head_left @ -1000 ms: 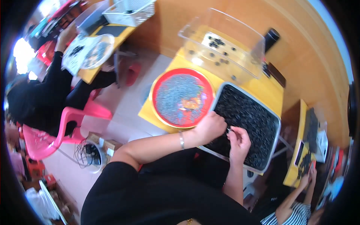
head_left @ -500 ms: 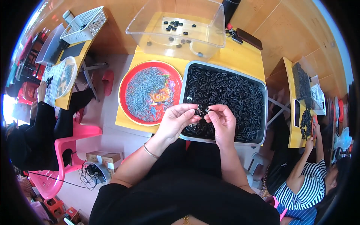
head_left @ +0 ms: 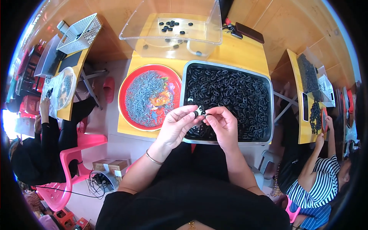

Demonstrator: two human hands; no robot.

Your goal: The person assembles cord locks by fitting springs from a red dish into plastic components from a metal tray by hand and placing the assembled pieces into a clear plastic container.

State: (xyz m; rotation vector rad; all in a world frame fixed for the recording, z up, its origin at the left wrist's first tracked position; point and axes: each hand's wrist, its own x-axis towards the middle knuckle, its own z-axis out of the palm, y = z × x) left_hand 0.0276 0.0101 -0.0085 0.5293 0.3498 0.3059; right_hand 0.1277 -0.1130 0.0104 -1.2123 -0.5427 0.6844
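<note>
My left hand pinches a small black oval piece between thumb and fingertips. Close against it, my right hand is closed in a pinch at the same spot; a small dark bit shows at its fingertips, too small to name. Both hands are over the near left part of a metal tray full of black oval plastic pieces with two holes. To its left lies a round red tray holding many thin silvery pieces that look like springs.
Behind the trays stands a clear plastic bin with several black pieces inside. A brown case and keys lie at the back right. Other people work at the left table and the right table. A pink chair stands left.
The view has shifted slightly. My fingertips have come closer together around the small black piece, and my right hand has turned a little.
</note>
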